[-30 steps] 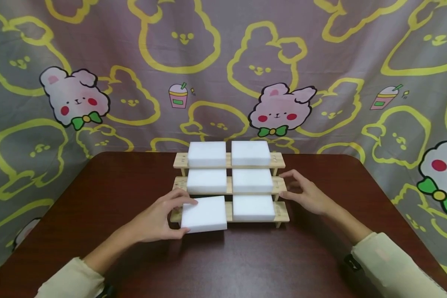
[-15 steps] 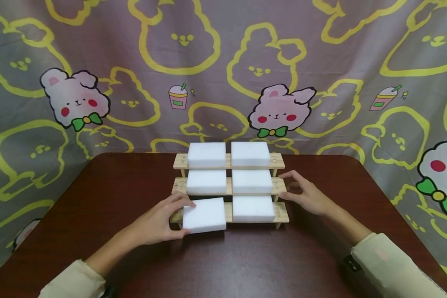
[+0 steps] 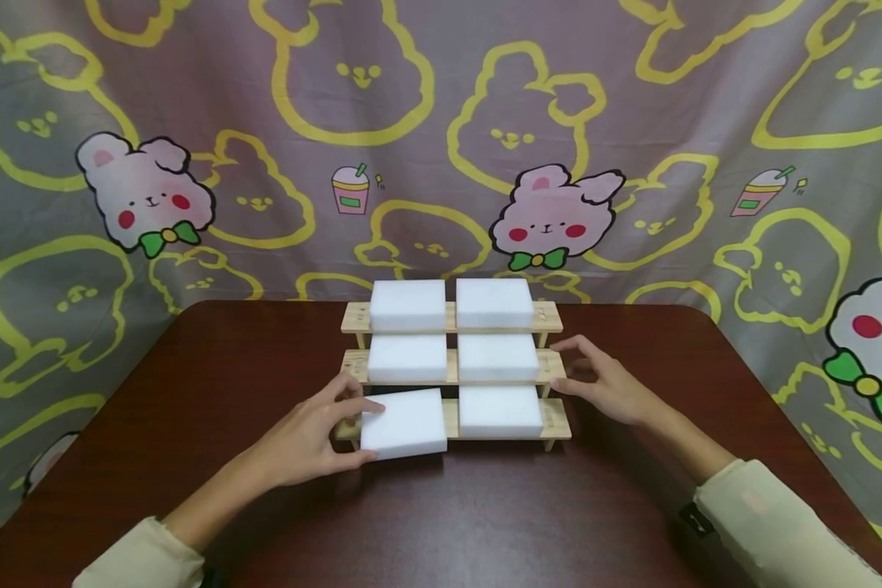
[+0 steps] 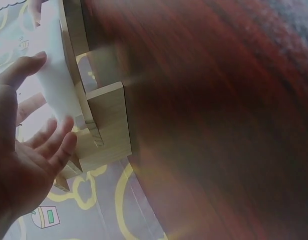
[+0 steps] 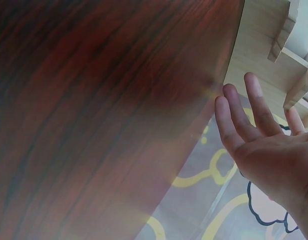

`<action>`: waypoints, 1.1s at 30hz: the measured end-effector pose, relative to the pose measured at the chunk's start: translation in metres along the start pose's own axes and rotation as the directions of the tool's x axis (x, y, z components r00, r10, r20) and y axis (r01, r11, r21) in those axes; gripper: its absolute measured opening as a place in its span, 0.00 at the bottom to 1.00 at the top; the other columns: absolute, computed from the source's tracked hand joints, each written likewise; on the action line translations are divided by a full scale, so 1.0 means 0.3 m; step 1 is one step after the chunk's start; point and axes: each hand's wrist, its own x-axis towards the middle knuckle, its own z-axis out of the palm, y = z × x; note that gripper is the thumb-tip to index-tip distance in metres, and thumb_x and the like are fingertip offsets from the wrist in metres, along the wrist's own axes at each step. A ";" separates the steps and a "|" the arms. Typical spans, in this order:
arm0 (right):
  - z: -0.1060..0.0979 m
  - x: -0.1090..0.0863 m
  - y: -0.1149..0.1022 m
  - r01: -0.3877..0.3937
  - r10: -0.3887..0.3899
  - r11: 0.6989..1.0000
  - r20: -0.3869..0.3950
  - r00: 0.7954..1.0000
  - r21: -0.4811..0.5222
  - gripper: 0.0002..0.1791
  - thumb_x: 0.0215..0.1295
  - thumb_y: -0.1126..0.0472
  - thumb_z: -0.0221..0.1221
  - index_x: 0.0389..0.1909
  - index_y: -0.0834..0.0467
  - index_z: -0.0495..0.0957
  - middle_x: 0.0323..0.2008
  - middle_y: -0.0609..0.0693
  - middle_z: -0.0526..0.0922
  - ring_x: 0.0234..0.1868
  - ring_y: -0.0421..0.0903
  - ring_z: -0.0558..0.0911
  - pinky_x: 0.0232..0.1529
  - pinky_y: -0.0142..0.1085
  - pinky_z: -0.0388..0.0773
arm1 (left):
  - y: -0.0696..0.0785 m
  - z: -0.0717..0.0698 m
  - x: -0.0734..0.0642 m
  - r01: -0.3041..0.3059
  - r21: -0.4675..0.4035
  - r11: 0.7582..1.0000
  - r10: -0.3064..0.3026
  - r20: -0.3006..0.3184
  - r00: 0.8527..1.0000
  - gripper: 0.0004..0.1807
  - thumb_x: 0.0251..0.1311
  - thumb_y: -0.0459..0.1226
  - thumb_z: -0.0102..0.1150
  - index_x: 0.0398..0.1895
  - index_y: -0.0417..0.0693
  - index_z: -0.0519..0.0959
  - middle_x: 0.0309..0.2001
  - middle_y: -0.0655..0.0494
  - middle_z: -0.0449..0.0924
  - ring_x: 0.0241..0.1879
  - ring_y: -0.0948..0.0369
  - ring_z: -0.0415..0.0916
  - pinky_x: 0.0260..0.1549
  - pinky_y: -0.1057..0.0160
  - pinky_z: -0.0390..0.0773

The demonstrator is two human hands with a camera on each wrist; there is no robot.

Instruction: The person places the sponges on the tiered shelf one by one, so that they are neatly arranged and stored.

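Observation:
My left hand (image 3: 301, 437) pinches the left edge of a white foam-like block (image 3: 403, 423) on the lowest tier of a wooden step shelf (image 3: 452, 418). Thumb at the near corner, fingers over the top and side. This block sits slightly askew and overhangs the tier's front edge. In the left wrist view the thumb (image 4: 31, 66) presses the block's front face. My right hand (image 3: 608, 384) is held beside the shelf's right end, fingers loosely bent and nothing in them; whether the fingertips touch the wood I cannot tell.
On the lowest tier's right half lies another white block (image 3: 500, 410). Two more pairs fill the middle and top tiers, such as the top left block (image 3: 408, 304). The shelf stands on a dark reddish table (image 3: 485, 523), before a patterned curtain (image 3: 426, 98).
The left block has shifted very slightly to the right, and my left fingers have changed their bend a little on it. My right hand stays where it was.

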 end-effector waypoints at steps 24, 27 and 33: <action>-0.002 0.002 -0.001 -0.010 0.010 1.000 0.007 1.000 -0.004 0.27 0.70 0.59 0.66 0.65 0.57 0.69 0.53 0.60 0.82 0.50 0.52 0.84 0.47 0.47 0.78 | -0.026 0.008 0.022 0.039 -0.201 0.979 -0.032 0.040 0.999 0.18 0.56 0.32 0.76 0.48 0.40 0.83 0.26 0.68 0.75 0.27 0.70 0.73 0.27 0.64 0.79; -0.002 0.003 0.000 -0.007 0.007 1.000 0.005 1.000 -0.004 0.27 0.70 0.59 0.66 0.65 0.57 0.69 0.54 0.61 0.82 0.50 0.53 0.84 0.48 0.47 0.78 | -0.027 0.010 0.025 0.042 -0.205 0.978 -0.034 0.040 0.999 0.18 0.56 0.31 0.76 0.49 0.39 0.83 0.26 0.68 0.75 0.27 0.70 0.73 0.27 0.63 0.79; -0.001 0.004 0.002 -0.002 0.002 1.000 0.006 1.000 0.000 0.27 0.70 0.59 0.66 0.65 0.59 0.69 0.54 0.61 0.82 0.51 0.53 0.84 0.49 0.48 0.78 | -0.030 0.013 0.031 0.040 -0.191 0.981 -0.035 0.032 0.999 0.18 0.56 0.31 0.76 0.49 0.39 0.83 0.26 0.69 0.75 0.28 0.69 0.73 0.28 0.65 0.78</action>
